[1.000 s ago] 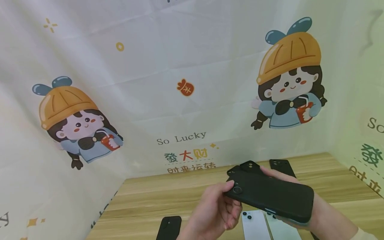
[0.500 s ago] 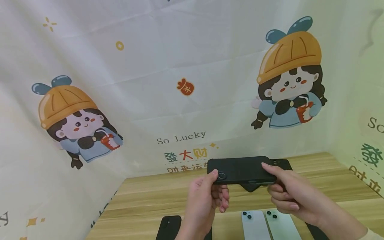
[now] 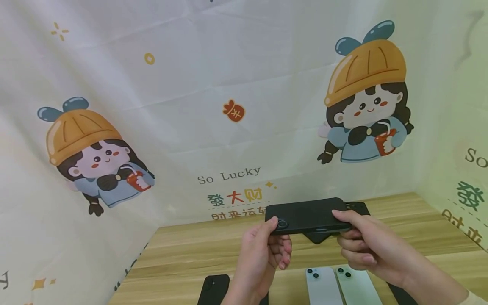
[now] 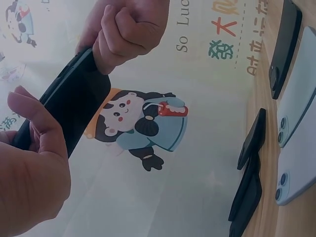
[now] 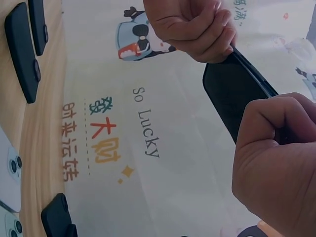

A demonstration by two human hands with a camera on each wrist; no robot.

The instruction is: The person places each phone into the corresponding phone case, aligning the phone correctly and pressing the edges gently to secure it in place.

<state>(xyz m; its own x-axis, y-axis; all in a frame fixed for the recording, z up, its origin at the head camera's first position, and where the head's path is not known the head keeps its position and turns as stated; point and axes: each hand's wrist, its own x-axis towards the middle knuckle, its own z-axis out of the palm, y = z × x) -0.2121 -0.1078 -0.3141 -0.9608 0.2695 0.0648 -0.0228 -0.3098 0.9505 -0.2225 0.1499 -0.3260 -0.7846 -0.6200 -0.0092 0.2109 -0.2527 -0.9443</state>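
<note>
A black-cased smartphone [image 3: 309,214] is held sideways in the air, its back with a ringed camera facing the head camera. My left hand [image 3: 256,256] pinches its left end, thumb beside the camera ring and the other fingers bent below. At the right end my right hand [image 3: 375,245] grips it, thumb on the back and fingers curled underneath. The left wrist view shows the dark face of the phone [image 4: 81,94] between both hands. Behind and below it, a black phone case [image 3: 317,238] lies on the wooden table, partly covered in the head view.
A white phone [image 3: 323,286] and a pale green phone [image 3: 357,284] lie side by side at the front. Black phones or cases lie at front left [image 3: 214,289], front right [image 3: 400,293] and back right [image 3: 359,207]. A printed cloth backdrop [image 3: 183,127] rises behind the table.
The phone has moved left and up and turned from slanted to nearly level. My right hand has shifted from beneath it to its right end. Little differs over the last half second.
</note>
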